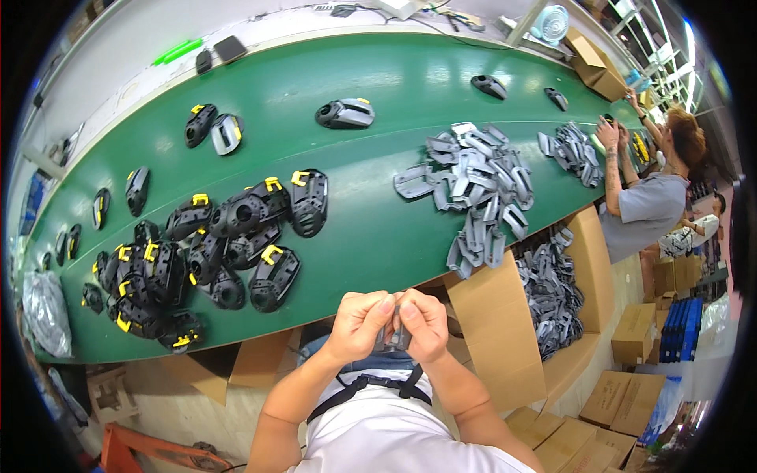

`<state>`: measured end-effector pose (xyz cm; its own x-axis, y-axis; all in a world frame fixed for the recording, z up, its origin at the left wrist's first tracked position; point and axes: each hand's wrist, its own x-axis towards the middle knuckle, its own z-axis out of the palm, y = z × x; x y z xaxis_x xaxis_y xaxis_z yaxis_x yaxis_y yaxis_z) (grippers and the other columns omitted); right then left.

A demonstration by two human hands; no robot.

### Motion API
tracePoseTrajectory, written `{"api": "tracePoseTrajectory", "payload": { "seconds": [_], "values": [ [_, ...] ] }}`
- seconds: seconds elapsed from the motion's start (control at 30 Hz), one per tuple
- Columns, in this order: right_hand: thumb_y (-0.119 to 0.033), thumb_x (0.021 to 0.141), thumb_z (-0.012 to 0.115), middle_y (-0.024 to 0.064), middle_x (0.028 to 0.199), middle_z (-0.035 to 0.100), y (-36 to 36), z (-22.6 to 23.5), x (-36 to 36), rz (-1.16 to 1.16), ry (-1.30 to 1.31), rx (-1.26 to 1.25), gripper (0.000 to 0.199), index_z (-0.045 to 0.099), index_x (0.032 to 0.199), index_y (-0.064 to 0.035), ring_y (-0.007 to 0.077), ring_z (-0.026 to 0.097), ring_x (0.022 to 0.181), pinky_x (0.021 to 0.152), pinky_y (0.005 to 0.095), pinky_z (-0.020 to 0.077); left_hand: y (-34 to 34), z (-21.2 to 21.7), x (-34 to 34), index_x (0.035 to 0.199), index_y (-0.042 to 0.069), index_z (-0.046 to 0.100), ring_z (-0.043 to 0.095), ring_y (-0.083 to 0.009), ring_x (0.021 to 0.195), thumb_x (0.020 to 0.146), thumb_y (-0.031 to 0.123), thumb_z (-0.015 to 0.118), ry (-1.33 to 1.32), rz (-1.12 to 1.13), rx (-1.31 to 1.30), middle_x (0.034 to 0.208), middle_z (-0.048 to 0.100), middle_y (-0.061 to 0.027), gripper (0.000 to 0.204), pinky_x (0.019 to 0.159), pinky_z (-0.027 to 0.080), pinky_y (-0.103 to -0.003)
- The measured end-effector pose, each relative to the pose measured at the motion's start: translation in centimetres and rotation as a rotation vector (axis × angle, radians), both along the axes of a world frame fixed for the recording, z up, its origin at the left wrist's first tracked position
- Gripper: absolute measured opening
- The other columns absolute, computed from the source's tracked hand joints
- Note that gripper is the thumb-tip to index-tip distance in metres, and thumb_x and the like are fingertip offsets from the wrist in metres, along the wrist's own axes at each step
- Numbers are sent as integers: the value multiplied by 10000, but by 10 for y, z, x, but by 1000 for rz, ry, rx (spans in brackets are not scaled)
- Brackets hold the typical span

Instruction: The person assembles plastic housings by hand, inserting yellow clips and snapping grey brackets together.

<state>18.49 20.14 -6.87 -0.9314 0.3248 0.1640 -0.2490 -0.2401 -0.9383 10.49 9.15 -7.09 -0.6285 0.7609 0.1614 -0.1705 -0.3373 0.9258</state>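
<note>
My left hand [359,328] and my right hand [425,325] meet in front of my body, just off the near edge of the green table [355,229]. Both have their fingers curled and thumbs pressed in around a small grey plastic part [393,342], which is mostly hidden by the fingers. Beyond them to the right lies a heap of grey plastic covers [478,175]. To the left is a pile of black plastic housings [162,268] with yellow clips, the closest being a single black housing [274,277].
Beside my right arm stands an open carton [493,331] full of grey covers. Black-and-grey assembled pieces [345,113] lie spaced along the table's far side. A co-worker [650,197] works at the right. A clear plastic bag [47,314] sits at the left end.
</note>
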Motion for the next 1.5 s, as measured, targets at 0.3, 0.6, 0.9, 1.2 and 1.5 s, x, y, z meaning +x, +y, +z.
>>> {"api": "tracePoseTrajectory", "payload": {
  "seconds": [0.3, 0.6, 0.9, 1.2, 1.5],
  "values": [
    [-237, 979, 423, 59, 617, 453, -7, 0, -4, -38, -61, 105, 341, 429, 708, -31, 127, 467, 523, 472, 243, 389, -8, -4, -5, 666, 3, 485, 477, -127, 464, 998, 220, 412, 26, -2, 99, 544, 508, -64, 404, 466, 385, -250],
    [-152, 980, 418, 60, 625, 495, -6, 12, -7, -118, -52, 179, 298, 453, 729, 4, 119, 483, 523, 503, 248, 410, -11, 5, 0, 774, 8, 492, 440, -96, 509, 988, 181, 428, 89, 88, -137, 571, 468, -26, 283, 487, 372, -254],
    [-132, 963, 442, 52, 597, 473, -7, 7, -6, -168, -16, 288, 287, 465, 710, 4, 112, 407, 523, 487, 256, 339, -10, 6, 5, 799, 5, 498, 422, -86, 513, 972, 147, 451, -5, 116, -142, 592, 492, -29, 229, 486, 360, -248],
    [-135, 961, 447, 50, 581, 456, -9, 12, -5, -153, -65, 349, 283, 454, 712, 0, 108, 385, 501, 467, 260, 324, -12, 18, 1, 838, -12, 493, 510, -179, 535, 952, 86, 451, 164, 133, -208, 641, 548, -90, 156, 527, 412, -281],
    [-137, 962, 442, 40, 579, 447, -15, 5, -5, -181, -96, 295, 284, 449, 709, -10, 100, 383, 506, 467, 258, 316, -8, 0, 3, 788, 2, 470, 386, -53, 457, 964, 122, 419, 222, 188, -90, 563, 480, -21, 219, 429, 306, -226]
  ]
}}
